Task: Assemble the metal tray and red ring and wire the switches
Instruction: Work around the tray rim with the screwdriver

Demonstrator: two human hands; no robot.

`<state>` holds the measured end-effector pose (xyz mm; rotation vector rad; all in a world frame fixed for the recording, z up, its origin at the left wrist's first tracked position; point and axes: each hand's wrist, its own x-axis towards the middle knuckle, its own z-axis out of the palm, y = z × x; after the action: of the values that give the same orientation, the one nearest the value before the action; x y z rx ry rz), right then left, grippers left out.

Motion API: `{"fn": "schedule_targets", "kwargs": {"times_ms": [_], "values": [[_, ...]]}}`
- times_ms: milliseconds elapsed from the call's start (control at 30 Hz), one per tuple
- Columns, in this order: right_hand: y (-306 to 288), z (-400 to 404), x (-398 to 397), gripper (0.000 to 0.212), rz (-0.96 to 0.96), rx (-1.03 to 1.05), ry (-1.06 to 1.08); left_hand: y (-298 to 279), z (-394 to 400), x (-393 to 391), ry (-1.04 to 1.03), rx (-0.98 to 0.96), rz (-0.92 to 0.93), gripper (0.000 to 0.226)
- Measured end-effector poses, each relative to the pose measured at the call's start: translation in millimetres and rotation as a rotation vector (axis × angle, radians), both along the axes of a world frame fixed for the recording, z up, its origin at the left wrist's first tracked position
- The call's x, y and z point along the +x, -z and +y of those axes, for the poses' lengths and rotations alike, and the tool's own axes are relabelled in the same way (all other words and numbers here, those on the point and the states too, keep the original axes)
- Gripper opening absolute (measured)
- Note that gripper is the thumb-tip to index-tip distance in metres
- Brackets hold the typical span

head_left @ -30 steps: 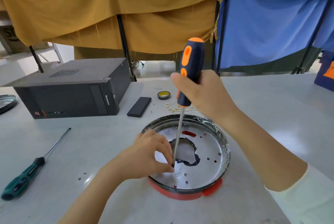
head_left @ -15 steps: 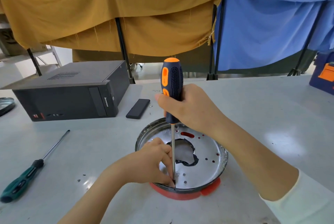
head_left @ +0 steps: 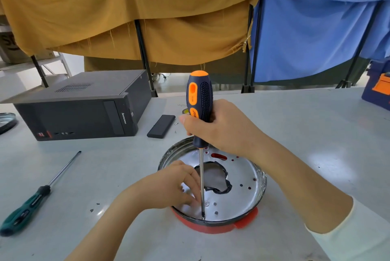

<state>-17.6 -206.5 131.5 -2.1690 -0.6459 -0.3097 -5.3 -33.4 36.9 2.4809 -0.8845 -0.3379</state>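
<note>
A round metal tray [head_left: 251, 193] with a ragged middle hole sits on a red ring [head_left: 213, 227] at the table's near centre. My right hand [head_left: 223, 130] grips the handle of an orange and dark blue screwdriver [head_left: 199, 100] held upright, its tip down on the tray floor near the front rim. My left hand [head_left: 175, 187] rests inside the tray, fingers curled beside the shaft close to the tip. Whether those fingers pinch a screw is hidden. A small screw [head_left: 206, 203] lies just right of the shaft.
A green-handled screwdriver [head_left: 27, 208] lies at the left. A black computer case [head_left: 82, 109] stands at the back left, with a flat black block [head_left: 161, 126] beside it. Another metal tray [head_left: 6, 120] shows at the far left edge; a blue and orange box [head_left: 379, 92] sits far right.
The screwdriver has swung from tilted to upright and shifted left. Its tip has moved from the hole's edge to the tray's front rim. My left hand stays by the tip.
</note>
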Motion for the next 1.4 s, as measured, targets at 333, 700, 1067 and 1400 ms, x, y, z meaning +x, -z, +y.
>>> {"fn": "schedule_targets", "kwargs": {"times_ms": [333,700,1067,1400], "values": [[-7,-1,1,0.043,0.320,0.560,-0.562,55,18,15,-0.808,-0.786,-0.025,0.060],[-5,0,0,0.034,0.367,0.613,-0.570,71,-1,14,-0.860,-1.251,0.447,0.047],[-6,0,0,0.028,0.430,0.711,-0.649,81,0,18,-0.830,-1.233,0.366,0.037],[-12,4,-2,0.038,0.499,0.690,-0.722,82,1,20,-0.815,-1.235,0.366,0.036]]}}
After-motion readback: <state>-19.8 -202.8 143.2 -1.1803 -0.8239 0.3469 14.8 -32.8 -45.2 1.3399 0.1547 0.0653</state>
